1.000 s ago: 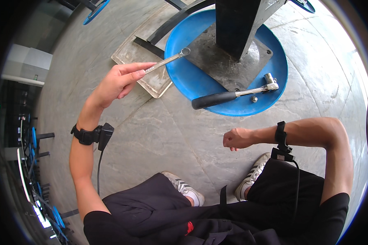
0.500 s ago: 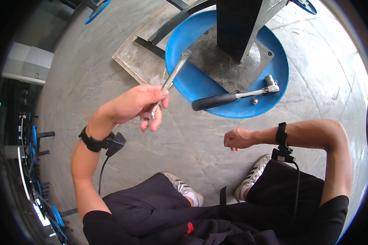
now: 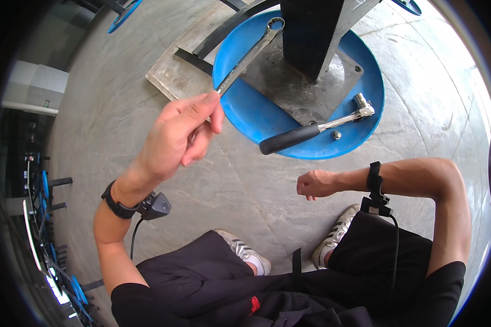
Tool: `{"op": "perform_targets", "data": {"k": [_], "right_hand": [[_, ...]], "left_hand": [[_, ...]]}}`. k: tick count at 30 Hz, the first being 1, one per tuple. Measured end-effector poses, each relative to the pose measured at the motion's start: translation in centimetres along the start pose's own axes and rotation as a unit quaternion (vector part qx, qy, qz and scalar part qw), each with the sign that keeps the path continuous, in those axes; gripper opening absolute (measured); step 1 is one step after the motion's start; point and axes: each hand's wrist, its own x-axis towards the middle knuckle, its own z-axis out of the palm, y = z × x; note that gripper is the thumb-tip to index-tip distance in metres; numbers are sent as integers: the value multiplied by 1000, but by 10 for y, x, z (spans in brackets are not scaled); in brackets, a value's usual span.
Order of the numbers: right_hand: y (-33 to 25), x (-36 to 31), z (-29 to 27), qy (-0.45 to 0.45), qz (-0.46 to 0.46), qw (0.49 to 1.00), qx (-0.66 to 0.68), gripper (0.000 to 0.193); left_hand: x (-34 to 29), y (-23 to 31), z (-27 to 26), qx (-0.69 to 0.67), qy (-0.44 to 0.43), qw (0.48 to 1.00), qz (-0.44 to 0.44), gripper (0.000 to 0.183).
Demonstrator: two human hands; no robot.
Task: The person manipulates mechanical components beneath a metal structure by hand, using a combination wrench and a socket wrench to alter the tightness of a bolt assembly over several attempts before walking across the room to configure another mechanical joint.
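My left hand (image 3: 183, 135) grips a shiny combination wrench (image 3: 244, 64) near its lower end, which the fingers hide. The wrench's ring end points up and away, over the blue round dish (image 3: 244, 119), beside a black post (image 3: 310, 38). The post's grey steel base plate (image 3: 281, 90) sits in that dish. Across the dish's near right lies a ratchet handle (image 3: 289, 139) with a black grip and a socket on its head. A small bolt or nut (image 3: 337, 135) is just below the ratchet's shaft. My right hand (image 3: 317, 183) is curled into a loose fist above the floor, touching no tool.
A pale slab (image 3: 163, 73) and black metal legs (image 3: 213, 41) are at the dish's far left. Racks with blue discs (image 3: 46, 182) stand along the left edge. My shoes (image 3: 245, 252) are on the grey tiled floor (image 3: 245, 180), below my hands.
My left hand has moved up and forward with the wrench, and its ring end now reaches next to the post. The lower end has gone from view behind my fingers. My right hand stays put.
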Motion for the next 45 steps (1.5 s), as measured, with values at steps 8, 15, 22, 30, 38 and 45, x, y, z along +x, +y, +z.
{"op": "perform_targets", "data": {"k": [8,15,22,30,38,45], "right_hand": [[4,6,1,0,0,1000,4,31],[3,9,1,-6,-8,1000,2,31],[3,8,-1,-8,4,1000,0,32],[3,6,-3,-8,6,1000,1,32],[-5,13,-2,-14,-15,1000,-5,31],[1,15,0,-11,-10,1000,2,30]], "left_hand": [[4,0,-47,289,62,951,-87,42],[6,6,-62,295,56,948,-103,44],[8,7,-61,285,16,947,-150,45],[-4,-16,1,61,-119,967,-216,34],[-12,-24,64,-134,-66,981,-127,28],[-12,2,27,-18,-31,999,-35,33]]}}
